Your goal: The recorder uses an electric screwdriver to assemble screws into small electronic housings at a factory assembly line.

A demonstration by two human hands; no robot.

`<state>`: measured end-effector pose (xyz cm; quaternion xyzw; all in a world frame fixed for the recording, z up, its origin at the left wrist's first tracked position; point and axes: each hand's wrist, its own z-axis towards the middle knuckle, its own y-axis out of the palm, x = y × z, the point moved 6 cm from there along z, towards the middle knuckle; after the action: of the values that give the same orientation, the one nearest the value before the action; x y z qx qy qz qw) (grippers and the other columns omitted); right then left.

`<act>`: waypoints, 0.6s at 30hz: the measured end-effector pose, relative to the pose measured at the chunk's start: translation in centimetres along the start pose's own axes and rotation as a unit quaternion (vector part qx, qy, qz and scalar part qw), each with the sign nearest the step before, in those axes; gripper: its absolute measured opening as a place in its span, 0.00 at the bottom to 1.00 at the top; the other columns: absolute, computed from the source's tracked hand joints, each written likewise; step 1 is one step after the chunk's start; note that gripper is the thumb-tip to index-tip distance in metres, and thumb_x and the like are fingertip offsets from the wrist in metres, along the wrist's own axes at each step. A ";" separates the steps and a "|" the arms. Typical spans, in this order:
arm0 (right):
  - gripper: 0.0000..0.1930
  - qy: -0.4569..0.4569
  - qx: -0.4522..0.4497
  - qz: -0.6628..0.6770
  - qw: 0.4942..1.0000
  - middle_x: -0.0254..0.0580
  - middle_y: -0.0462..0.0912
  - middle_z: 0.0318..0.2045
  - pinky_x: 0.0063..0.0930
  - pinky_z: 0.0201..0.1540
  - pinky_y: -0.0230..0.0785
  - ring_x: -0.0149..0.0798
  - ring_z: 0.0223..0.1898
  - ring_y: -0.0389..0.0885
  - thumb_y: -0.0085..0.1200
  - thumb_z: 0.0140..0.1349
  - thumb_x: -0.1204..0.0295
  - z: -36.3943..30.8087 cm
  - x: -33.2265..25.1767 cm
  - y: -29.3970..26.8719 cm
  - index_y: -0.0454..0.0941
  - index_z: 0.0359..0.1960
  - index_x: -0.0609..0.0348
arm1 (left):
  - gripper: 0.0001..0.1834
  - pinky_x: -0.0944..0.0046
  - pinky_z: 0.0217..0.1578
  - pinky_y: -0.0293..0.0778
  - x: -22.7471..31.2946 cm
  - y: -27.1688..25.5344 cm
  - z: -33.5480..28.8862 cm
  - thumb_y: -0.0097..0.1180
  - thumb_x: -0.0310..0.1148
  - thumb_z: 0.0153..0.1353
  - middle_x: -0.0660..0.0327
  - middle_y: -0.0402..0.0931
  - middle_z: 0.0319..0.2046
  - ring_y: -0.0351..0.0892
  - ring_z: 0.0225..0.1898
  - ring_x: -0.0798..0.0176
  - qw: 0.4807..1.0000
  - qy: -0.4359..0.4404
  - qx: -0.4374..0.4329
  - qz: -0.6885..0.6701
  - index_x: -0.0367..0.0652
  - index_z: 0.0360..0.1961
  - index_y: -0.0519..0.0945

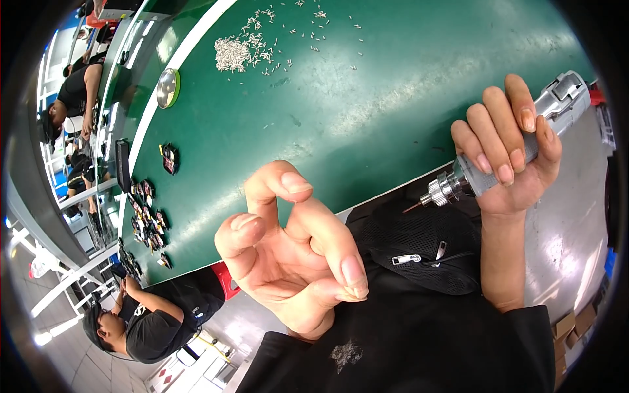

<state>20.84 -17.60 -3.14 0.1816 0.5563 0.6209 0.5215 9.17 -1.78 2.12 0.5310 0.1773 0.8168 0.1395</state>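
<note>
My right hand (508,147) is wrapped round a grey power screwdriver (466,175) near the bench's front edge. The tool's thin bit points down and to the left, over a black mesh bag with zips (419,245) on my front. Closer to the middle, my left hand (285,255) is raised palm up. Its thumb and index finger are pinched together at the tips, and the other fingers curl. Whatever lies in that pinch, if anything, is too small or hidden to make out.
On the green bench (393,85) lies a heap of small silver screws (232,54), some scattered to its right. A round green-rimmed dish (168,88) stands at the left edge, with several small dark parts (149,223) below it. A person in black (157,321) sits at lower left.
</note>
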 end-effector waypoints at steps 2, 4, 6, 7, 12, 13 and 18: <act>0.07 0.001 0.002 -0.003 1.000 0.29 0.66 0.17 0.23 0.28 0.63 0.25 0.18 0.69 0.48 0.64 0.68 -0.1 -0.1 -0.1 0.64 0.31 0.53 | 0.41 0.77 0.23 0.73 -0.2 0.2 -0.4 0.58 0.10 0.42 0.45 0.52 0.57 0.70 0.30 0.66 0.998 0.002 0.065 0.010 0.50 0.60 0.65; 0.07 0.003 0.002 -0.004 1.000 0.29 0.66 0.17 0.23 0.29 0.64 0.26 0.18 0.69 0.48 0.64 0.68 -0.1 -0.1 0.0 0.64 0.31 0.53 | 0.31 0.72 0.21 0.76 -0.4 -0.5 -0.6 0.61 0.13 0.45 0.42 0.53 0.56 0.75 0.32 0.58 0.991 0.004 0.131 0.022 0.44 0.52 0.72; 0.07 0.006 0.010 -0.004 1.000 0.30 0.66 0.17 0.24 0.29 0.64 0.26 0.18 0.69 0.47 0.64 0.68 -0.2 0.0 0.0 0.65 0.31 0.53 | 0.07 0.70 0.26 0.76 -0.4 -0.7 -0.6 0.63 0.25 0.51 0.45 0.57 0.54 0.74 0.35 0.56 0.993 0.054 0.094 0.042 0.40 0.32 0.78; 0.07 0.006 0.008 -0.003 1.000 0.30 0.66 0.17 0.24 0.29 0.64 0.26 0.18 0.69 0.47 0.64 0.68 -0.1 0.0 0.0 0.65 0.31 0.53 | 0.07 0.70 0.26 0.76 -0.2 -0.7 -0.6 0.63 0.25 0.51 0.45 0.57 0.54 0.74 0.35 0.56 0.993 0.056 0.094 0.043 0.40 0.32 0.78; 0.06 0.000 0.005 -0.003 1.000 0.30 0.66 0.17 0.24 0.29 0.64 0.26 0.18 0.69 0.47 0.64 0.68 -0.4 0.0 -0.2 0.65 0.31 0.54 | 0.02 0.67 0.47 0.68 -1.6 -1.2 -1.0 0.57 0.29 0.55 0.54 0.59 0.53 0.62 0.47 0.57 0.992 -0.015 0.123 -0.015 0.45 0.29 0.77; 0.06 0.001 0.004 -0.001 1.000 0.30 0.66 0.17 0.24 0.29 0.64 0.26 0.18 0.69 0.47 0.64 0.68 -0.3 0.0 -0.1 0.65 0.31 0.54 | 0.02 0.65 0.53 0.69 -1.7 -1.7 -1.3 0.56 0.29 0.57 0.54 0.59 0.53 0.61 0.51 0.56 0.985 -0.024 0.172 -0.013 0.44 0.31 0.76; 0.06 0.003 0.003 -0.008 1.000 0.29 0.66 0.17 0.24 0.29 0.63 0.26 0.18 0.69 0.47 0.64 0.68 -0.2 -0.1 0.0 0.65 0.31 0.54 | 0.05 0.59 0.67 0.59 -2.5 -2.4 -1.3 0.46 0.22 0.65 0.52 0.58 0.54 0.55 0.60 0.55 0.952 -0.038 0.188 -0.240 0.37 0.39 0.73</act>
<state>20.74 -17.76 -3.21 0.1769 0.5613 0.6155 0.5242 9.08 -0.82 -1.48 0.5197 0.4446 0.6905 0.2357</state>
